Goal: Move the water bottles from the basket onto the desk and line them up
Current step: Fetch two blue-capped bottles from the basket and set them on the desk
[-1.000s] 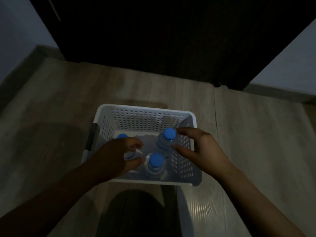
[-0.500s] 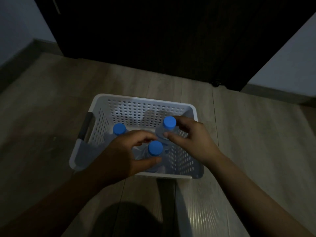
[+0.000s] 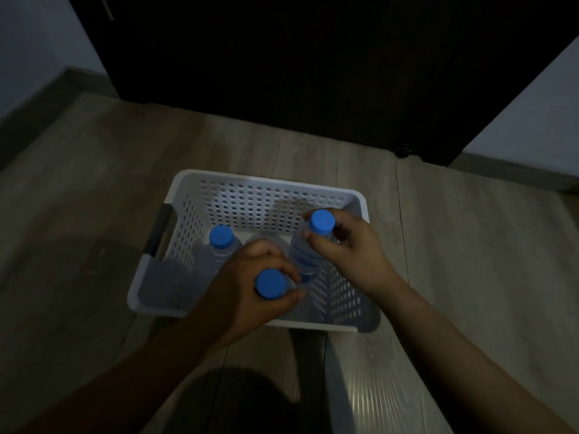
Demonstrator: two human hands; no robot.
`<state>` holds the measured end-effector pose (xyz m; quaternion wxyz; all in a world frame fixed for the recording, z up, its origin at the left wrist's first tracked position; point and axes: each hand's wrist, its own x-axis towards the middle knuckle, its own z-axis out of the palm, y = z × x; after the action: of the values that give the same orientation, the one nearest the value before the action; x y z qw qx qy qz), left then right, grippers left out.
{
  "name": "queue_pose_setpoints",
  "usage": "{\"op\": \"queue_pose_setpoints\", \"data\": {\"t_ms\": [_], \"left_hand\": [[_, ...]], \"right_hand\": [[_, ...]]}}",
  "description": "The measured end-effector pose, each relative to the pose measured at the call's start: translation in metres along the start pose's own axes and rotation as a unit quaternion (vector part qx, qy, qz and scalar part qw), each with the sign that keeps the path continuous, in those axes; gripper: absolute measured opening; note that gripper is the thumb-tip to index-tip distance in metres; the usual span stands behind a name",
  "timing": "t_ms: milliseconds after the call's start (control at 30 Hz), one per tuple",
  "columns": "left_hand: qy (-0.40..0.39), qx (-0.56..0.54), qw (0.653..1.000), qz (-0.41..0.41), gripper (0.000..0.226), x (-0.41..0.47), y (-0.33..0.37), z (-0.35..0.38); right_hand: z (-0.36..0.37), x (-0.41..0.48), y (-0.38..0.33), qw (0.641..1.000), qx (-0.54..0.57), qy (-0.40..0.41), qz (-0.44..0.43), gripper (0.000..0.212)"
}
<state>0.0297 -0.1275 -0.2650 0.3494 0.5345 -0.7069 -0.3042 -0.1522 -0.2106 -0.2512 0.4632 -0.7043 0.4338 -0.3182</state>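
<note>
A white perforated basket (image 3: pixel 275 183) stands on the wooden floor in dim light. Three clear water bottles with blue caps are in it. My left hand (image 3: pixel 250 289) grips the neck of the near bottle (image 3: pixel 270 284), fingers curled just under its cap. My right hand (image 3: pixel 354 255) grips the neck of the right-hand bottle (image 3: pixel 305 255), whose cap sits above the basket rim. A third bottle (image 3: pixel 221 239) stands untouched at the basket's left side. No desk is in view.
A dark door or cabinet front (image 3: pixel 297 67) fills the far side, with pale walls (image 3: pixel 539 114) left and right. Wooden floor (image 3: pixel 78 198) surrounds the basket. A dark handle (image 3: pixel 159 230) is on the basket's left wall. My shadow lies on the floor in front.
Both hands have closed round bottle necks. The near bottle and the right-hand bottle have come up higher, and the basket looks closer in view.
</note>
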Motion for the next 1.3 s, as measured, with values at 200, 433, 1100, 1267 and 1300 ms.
{"op": "queue_pose_setpoints", "data": {"t_ms": [200, 433, 1100, 1267, 1300], "left_hand": [[-0.018, -0.107, 0.994, -0.024, 0.032, 0.006, 0.0, -0.001], [0.053, -0.092, 0.994, 0.017, 0.046, 0.01, 0.008, -0.002], [0.103, -0.086, 0.981, -0.138, 0.014, 0.081, 0.134, -0.113], [0.11, -0.087, 0.978, -0.156, 0.026, 0.088, 0.225, -0.183], [0.11, -0.088, 0.978, -0.153, 0.029, 0.091, 0.247, -0.199]], "right_hand": [[0.016, 0.004, 0.007, 0.998, 0.034, 0.048, 0.009, 0.013], [0.022, 0.005, 0.007, 0.992, 0.044, 0.122, -0.001, 0.007], [-0.069, 0.044, -0.156, 0.975, 0.027, 0.216, 0.055, 0.024], [-0.106, 0.037, -0.264, 0.971, 0.019, 0.219, 0.098, 0.016], [-0.114, 0.035, -0.29, 0.97, 0.026, 0.22, 0.097, 0.019]]}}
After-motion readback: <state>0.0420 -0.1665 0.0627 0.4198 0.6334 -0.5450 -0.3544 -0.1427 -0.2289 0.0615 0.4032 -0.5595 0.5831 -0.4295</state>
